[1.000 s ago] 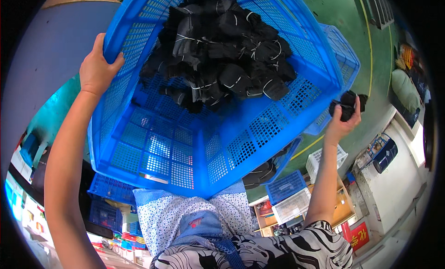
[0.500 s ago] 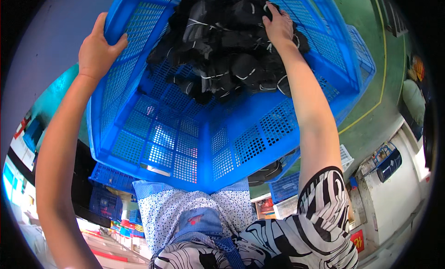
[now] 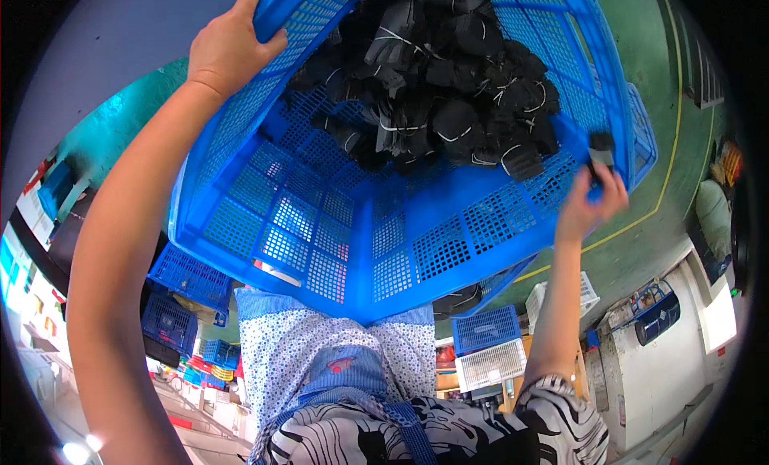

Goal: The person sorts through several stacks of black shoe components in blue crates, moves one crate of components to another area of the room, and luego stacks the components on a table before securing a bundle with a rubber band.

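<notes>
A large blue plastic basket (image 3: 360, 225) with grid walls stands tilted in front of my body. Its far part holds a heap of black bundles (image 3: 456, 120), soft-looking pieces tied with thin white string. My left hand (image 3: 232, 52) grips the basket's left rim, thumb on the inner side and the other fingers partly hidden. Over the right rim, my right hand (image 3: 591, 201) pinches a small black bundle (image 3: 601, 150), somewhat blurred by motion. What the bundled pieces are, I cannot make out.
Another blue basket (image 3: 643, 136) shows beyond the right side. Below, at the right, are a blue crate (image 3: 486, 330) and a white crate (image 3: 490, 365). More blue crates (image 3: 191, 274) stand at the left. Green floor with a yellow line (image 3: 669, 173) lies to the right.
My right hand has left the heap and moved right and nearer, over the rim, with a black bundle in it. The basket and my left hand have shifted rightward in the view.
</notes>
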### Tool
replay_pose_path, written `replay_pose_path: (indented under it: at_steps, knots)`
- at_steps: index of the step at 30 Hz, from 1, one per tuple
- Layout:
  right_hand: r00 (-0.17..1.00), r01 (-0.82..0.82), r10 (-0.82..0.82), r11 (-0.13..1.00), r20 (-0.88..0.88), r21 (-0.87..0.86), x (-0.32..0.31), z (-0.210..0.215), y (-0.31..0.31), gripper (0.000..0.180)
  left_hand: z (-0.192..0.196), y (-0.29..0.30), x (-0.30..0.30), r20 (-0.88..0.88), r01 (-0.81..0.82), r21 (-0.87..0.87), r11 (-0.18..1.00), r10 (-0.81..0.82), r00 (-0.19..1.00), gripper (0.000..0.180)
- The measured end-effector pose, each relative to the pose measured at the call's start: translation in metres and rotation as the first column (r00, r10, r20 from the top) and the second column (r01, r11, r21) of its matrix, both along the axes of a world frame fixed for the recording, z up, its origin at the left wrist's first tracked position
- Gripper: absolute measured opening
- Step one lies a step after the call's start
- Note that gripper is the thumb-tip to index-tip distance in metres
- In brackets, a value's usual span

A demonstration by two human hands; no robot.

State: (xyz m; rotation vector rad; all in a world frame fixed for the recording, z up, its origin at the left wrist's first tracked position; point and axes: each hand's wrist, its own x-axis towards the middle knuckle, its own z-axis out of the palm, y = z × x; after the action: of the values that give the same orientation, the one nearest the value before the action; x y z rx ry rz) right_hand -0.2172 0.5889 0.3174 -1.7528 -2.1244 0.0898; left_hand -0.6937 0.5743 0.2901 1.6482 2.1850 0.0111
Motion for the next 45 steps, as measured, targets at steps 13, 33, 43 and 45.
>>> replay_pose_path:
  at_steps: [13,33,43,45]
  knots:
    - [0.969,-0.239,0.205,0.921,-0.137,-0.308,-0.071,-0.059,-0.008,0.041,0.034,0.01,0.018,-0.004,-0.037,-0.009,0.999,0.037,0.999,0.053]
    - [0.832,0.502,-0.501,0.863,-0.238,-0.061,0.105,0.068,-0.067,0.049,0.012,0.006,0.007,0.013,-0.027,-0.015,1.0,0.027,1.0,0.057]
    - [0.986,-0.16,0.135,0.919,-0.095,-0.36,-0.072,-0.04,0.027,0.041,0.026,0.008,0.019,-0.003,-0.038,0.047,0.998,0.038,0.999,0.051]
    - [0.919,-0.39,0.372,0.819,-0.128,-0.421,-0.111,-0.117,0.061,0.062,0.028,0.012,0.02,-0.004,-0.042,0.049,0.998,0.042,0.999,0.051]
